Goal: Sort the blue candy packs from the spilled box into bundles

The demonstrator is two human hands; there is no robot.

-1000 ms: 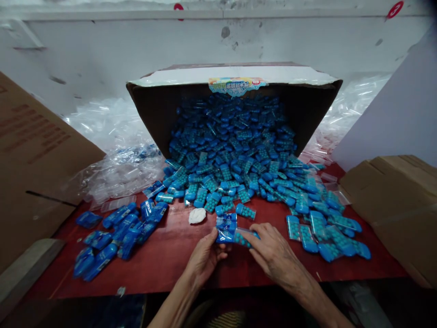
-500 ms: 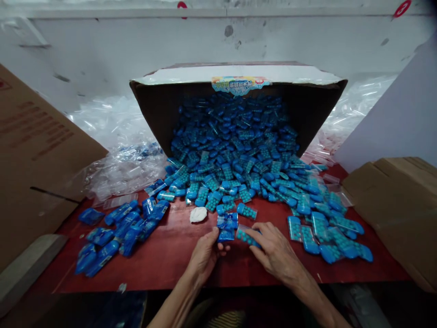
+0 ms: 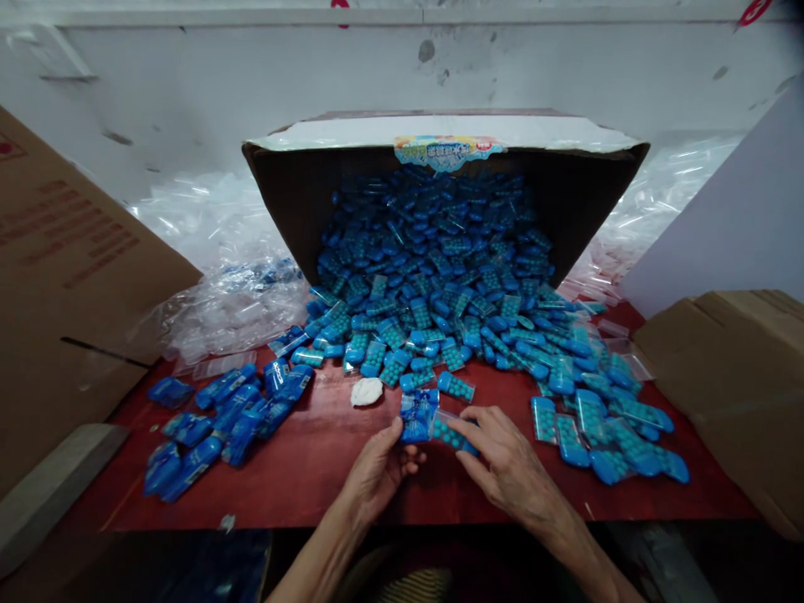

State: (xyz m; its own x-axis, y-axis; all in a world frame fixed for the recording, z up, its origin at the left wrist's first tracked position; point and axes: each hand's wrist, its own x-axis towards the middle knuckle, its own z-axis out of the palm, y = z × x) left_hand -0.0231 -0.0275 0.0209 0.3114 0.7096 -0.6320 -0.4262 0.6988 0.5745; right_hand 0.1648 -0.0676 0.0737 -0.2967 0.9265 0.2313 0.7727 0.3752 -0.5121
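Between the thumb and fingers of my left hand (image 3: pixel 384 459) is a blue printed wrapper (image 3: pixel 417 416), standing up near the front middle of the table. My right hand (image 3: pixel 499 450) pinches a small clear case of teal beads (image 3: pixel 450 430) with a blue cap. The clear end of that case meets the right edge of the wrapper; I cannot tell whether it is inside. Just beyond, a loose bead case (image 3: pixel 456 387) lies on the red table (image 3: pixel 332 444). A crumpled white wad (image 3: pixel 366 392) rests left of the wrapper.
A tipped carton (image 3: pixel 282 201) spills many bead cases (image 3: pixel 433 251) toward me. Blue wrapped packs (image 3: pixel 235 414) lie at left, more bead cases (image 3: pixel 590 427) at right. Clear plastic bags (image 3: pixel 232 314) and a brown carton (image 3: pixel 81 243) stand left, another brown box (image 3: pixel 722 368) right.
The bead case in my right hand has moved slightly left, up to the wrapper. The wrapper in my left hand looks more opened out. The whole view has shifted a little.
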